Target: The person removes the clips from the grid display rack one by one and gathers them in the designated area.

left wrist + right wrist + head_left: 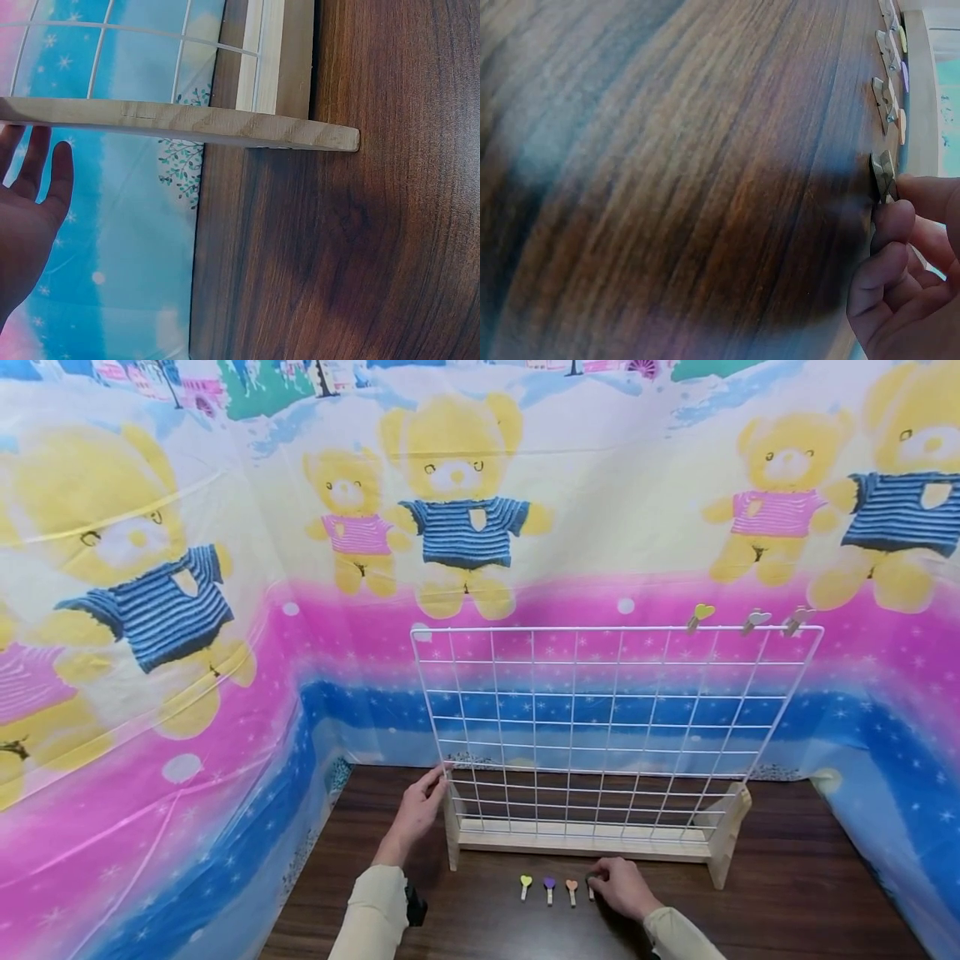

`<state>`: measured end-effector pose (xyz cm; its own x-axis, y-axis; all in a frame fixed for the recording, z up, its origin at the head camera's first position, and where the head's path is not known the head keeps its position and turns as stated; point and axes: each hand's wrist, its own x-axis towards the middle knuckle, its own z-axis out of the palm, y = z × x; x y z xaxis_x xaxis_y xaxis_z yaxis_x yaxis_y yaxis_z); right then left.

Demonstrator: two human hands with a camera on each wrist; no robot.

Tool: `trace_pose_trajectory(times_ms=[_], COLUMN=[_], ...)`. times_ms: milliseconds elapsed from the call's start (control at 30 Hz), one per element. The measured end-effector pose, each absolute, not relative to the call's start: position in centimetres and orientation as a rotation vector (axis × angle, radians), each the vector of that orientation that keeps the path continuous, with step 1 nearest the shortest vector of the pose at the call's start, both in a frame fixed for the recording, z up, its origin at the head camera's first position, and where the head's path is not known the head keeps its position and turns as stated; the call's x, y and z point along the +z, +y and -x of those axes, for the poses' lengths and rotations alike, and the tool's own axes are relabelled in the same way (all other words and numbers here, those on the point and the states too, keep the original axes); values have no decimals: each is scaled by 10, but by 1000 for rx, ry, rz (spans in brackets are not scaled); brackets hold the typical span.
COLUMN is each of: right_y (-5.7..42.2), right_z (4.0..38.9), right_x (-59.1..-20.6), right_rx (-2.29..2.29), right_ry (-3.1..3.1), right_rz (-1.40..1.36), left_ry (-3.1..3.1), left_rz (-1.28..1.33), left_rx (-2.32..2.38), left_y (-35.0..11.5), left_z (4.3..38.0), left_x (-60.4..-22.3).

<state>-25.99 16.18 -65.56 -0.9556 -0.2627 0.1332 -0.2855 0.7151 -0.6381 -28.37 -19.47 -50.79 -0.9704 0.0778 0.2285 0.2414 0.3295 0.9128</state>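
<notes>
My right hand (624, 887) pinches a small wooden clothespin (883, 176) between thumb and fingers, low over the table; the fingers hide most of it in the head view. To its left lie three more mini clothespins in a row, topped with an orange heart (572, 887), a purple heart (550, 883) and a yellow heart (526, 881). My left hand (418, 810) has its fingers extended against the left wooden upright (225, 124) of the stand, which bears a white wire grid (615, 628).
Clipped along the grid's top wire at the right are a yellow-heart clothespin (702, 612), a white-heart one (756, 620) and a brownish one (798, 620). A dark wooden table (465, 927) lies beneath. A bear-printed cloth (600, 510) hangs behind and at both sides.
</notes>
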Motion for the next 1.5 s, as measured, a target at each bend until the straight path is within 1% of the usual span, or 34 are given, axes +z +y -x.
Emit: trace_pose_trajectory(times_ms=[200,433,600,833,1233,1500], right_y=[164,172,179,190,212,224], right_z=[261,263,265,265,249,243], right_x=[-655,-650,-631,-579,-470,-405], right_rx=[1043,988,901,803,746,636], right_ry=[-2897,-2904,-2895,-2819,-2622,-2417], right_rz=[-454,-506,-523,-503,-627,-682], left_ry=[-2435,-2425,-2426,-2426,-2440,-2420], left_rz=[268,276,265,268,230,234], left_rx=[-1697,-1695,-1714,-1707,-1708,-1724], left_y=[-200,-200,-200,-200,-198,-198], left_z=[300,299,299,299,298,298], left_x=[-531,-533,-533,-533,-532,-533])
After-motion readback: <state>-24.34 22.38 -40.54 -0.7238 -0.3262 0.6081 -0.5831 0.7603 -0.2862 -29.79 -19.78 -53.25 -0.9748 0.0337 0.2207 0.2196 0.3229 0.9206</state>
